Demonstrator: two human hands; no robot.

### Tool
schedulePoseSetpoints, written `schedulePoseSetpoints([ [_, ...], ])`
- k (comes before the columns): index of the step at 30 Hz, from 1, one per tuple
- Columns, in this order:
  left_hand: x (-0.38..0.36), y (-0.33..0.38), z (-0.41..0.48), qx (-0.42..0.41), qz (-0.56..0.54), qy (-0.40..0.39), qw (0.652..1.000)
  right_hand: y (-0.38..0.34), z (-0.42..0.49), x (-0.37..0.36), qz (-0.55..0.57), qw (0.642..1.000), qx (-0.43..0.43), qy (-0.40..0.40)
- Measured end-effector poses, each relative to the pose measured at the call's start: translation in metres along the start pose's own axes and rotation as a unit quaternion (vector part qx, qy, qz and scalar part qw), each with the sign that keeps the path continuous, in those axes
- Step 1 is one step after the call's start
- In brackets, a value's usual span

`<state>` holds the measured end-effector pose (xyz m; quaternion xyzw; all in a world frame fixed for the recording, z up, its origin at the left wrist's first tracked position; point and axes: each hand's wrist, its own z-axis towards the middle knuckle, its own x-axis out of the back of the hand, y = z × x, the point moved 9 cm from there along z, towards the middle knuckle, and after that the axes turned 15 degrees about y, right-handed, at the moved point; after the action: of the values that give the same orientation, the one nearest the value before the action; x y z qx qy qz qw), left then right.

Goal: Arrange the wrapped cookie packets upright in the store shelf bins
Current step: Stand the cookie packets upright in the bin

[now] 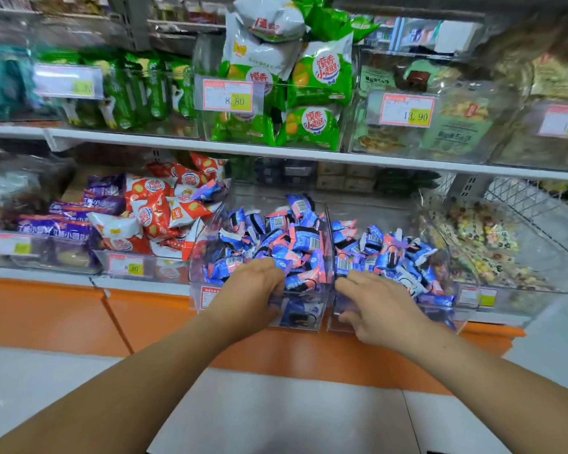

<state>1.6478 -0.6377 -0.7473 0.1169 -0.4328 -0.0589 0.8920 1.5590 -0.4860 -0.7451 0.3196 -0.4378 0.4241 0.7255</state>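
L hand (253, 290): fingers curled over L bin (309, 325) front wall, thumb outside. R hand (374, 309): same grip, R bin (374, 208) beside L bin. Packets (295, 244) jumbled in both.

Cookie bins (263, 199) open on top; shelf board (276, 152) overhangs rear; clear divider (329, 231) btwn them.

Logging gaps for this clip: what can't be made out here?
Head view:
- Left hand: fingertips buried among cookie packets, grip unclear.
- Right hand: palm turned away, hold unclear.
- Red price tag: half covered by the left wrist.
- Upper-left shelf goods: blurred.
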Motion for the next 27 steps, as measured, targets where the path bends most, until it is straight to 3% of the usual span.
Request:
schedulePoseSetpoints([
  [6, 0.002, -0.008, 0.008, 0.063, -0.038, -0.017, 0.997, 0.007, 0.005, 0.013, 0.011, 0.994, -0.1, -0.051],
  [11, 0.011, -0.031, 0.02, 0.145, -0.084, -0.059, 0.984, 0.008, 0.029, 0.052, 0.098, 0.978, -0.135, 0.124],
  [14, 0.014, -0.042, 0.026, 0.168, -0.082, -0.09, 0.978, -0.004, 0.053, 0.056, 0.132, 0.976, -0.064, 0.163],
  [16, 0.019, -0.043, 0.038, 0.155, -0.086, -0.081, 0.981, -0.01, 0.071, 0.041, 0.134, 0.983, -0.028, 0.12],
  [19, 0.021, -0.056, 0.053, 0.163, -0.058, -0.085, 0.981, 0.0, 0.102, 0.01, 0.168, 0.984, -0.062, 0.012],
  [23, 0.003, -0.071, 0.057, 0.183, -0.05, -0.145, 0.971, 0.02, 0.145, -0.027, 0.099, 0.989, -0.052, -0.099],
  [27, -0.018, -0.062, 0.069, 0.16, -0.055, -0.188, 0.968, 0.032, 0.168, -0.046, 0.115, 0.984, -0.065, -0.118],
])
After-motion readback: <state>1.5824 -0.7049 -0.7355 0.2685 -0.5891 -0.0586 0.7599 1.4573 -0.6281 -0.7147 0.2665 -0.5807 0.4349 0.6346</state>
